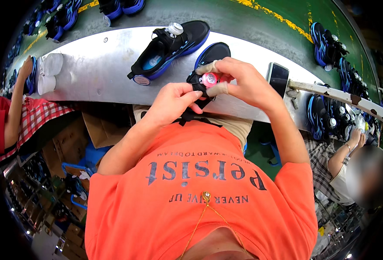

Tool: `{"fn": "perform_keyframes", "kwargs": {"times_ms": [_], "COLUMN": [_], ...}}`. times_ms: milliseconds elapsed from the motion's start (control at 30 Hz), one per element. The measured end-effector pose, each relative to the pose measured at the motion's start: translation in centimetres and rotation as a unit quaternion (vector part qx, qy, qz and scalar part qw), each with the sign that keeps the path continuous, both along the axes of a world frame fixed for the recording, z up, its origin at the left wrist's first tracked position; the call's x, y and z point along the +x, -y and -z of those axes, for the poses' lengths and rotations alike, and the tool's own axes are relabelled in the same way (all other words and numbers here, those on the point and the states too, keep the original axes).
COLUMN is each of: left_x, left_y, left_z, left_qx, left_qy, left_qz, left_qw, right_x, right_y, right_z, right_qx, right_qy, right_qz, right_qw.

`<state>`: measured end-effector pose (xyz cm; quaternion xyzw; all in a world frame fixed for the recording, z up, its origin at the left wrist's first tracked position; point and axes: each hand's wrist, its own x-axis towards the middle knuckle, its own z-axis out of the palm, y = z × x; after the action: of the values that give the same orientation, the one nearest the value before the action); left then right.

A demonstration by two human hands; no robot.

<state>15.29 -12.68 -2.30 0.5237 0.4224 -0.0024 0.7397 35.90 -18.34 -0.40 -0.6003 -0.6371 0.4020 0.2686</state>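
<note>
A black and blue shoe (212,53) stands toe-away at the near edge of a metal bench (96,69). My left hand (174,102) pinches the black strap at its tongue. My right hand (239,80), with taped fingertips, grips a round pink dial (209,79) on the same tongue. A second black and blue shoe (170,45) with a white dial lies on the bench to the left, apart from both hands.
A dark phone (278,77) lies on the bench to the right. Two white rolls (49,71) sit at the bench's left end. Other people work at the far left (16,108) and lower right (343,160). Several more shoes (330,45) lie beyond the bench and to the right.
</note>
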Motion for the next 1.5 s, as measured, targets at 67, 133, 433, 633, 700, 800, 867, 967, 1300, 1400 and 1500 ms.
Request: {"fn": "perform_keyframes", "kwargs": {"times_ms": [67, 133, 433, 633, 700, 800, 867, 967, 1300, 1400, 1500], "left_x": [0.0, 0.2, -0.5, -5.6, -5.3, -2.9, -2.4, -2.2, -3.3, -2.7, -2.9], "left_y": [0.0, 0.1, 0.2, -6.5, -9.0, -9.4, -8.2, -7.7, -4.9, -5.5, -5.1], "left_z": [0.0, 0.2, 0.2, -1.9, -0.4, 3.9, 3.7, 4.2, 2.1, 0.2, 1.3], "left_qx": [-0.004, 0.008, -0.001, 0.325, 0.478, 0.502, 0.477, 0.411, 0.293, 0.298, 0.207], "left_qy": [0.008, 0.018, 0.021, 0.034, -0.001, -0.034, -0.049, -0.040, 0.031, -0.040, 0.027], "left_qz": [-0.008, -0.005, 0.034, -0.095, -0.067, -0.032, -0.082, -0.162, -0.229, -0.035, 0.001], "left_qw": [1.000, 1.000, 0.999, 0.940, 0.876, 0.863, 0.874, 0.896, 0.928, 0.953, 0.978], "right_x": [-0.4, -1.6, -1.7, 0.6, 0.7, -0.5, -0.9, -1.6, -3.5, -3.0, -2.6], "right_y": [0.5, 0.8, 0.9, -3.6, -6.7, -10.0, -10.9, -9.0, -6.9, -7.1, -5.8], "right_z": [1.1, 1.2, 1.3, -1.0, -0.6, 1.5, 2.3, 2.7, 1.1, 0.9, -1.3], "right_qx": [0.015, -0.022, 0.031, 0.051, 0.076, 0.068, 0.045, 0.130, 0.199, 0.165, 0.016], "right_qy": [-0.043, -0.021, 0.009, -0.018, 0.028, 0.024, 0.037, 0.046, 0.213, 0.186, -0.034], "right_qz": [0.032, 0.102, 0.083, 0.036, 0.036, -0.036, -0.068, -0.132, -0.111, -0.131, -0.105], "right_qw": [0.998, 0.994, 0.996, 0.998, 0.996, 0.997, 0.996, 0.982, 0.950, 0.960, 0.994]}}
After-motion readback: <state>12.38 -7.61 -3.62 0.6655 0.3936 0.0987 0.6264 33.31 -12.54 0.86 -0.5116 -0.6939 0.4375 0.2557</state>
